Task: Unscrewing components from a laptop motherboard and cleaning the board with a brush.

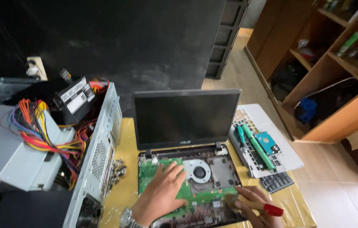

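An opened laptop (186, 122) stands on a yellow-covered table, its screen upright and dark. Its lower half shows a green circuit board (147, 169) and a round cooling fan (198, 172). My left hand (160, 194) lies flat on the circuit board with fingers spread, just left of the fan. My right hand (255, 207) grips a brush with a wooden shaft and a red handle end (272, 209), its bristles resting on the board's lower right part.
A grey desktop computer case (96, 156) with bundles of coloured wires (43, 131) lies at the left. Loose screws (117, 171) sit beside it. A removed keyboard panel (267, 145) at the right carries green-handled screwdrivers and a blue drive. Wooden shelves (335, 71) stand at the far right.
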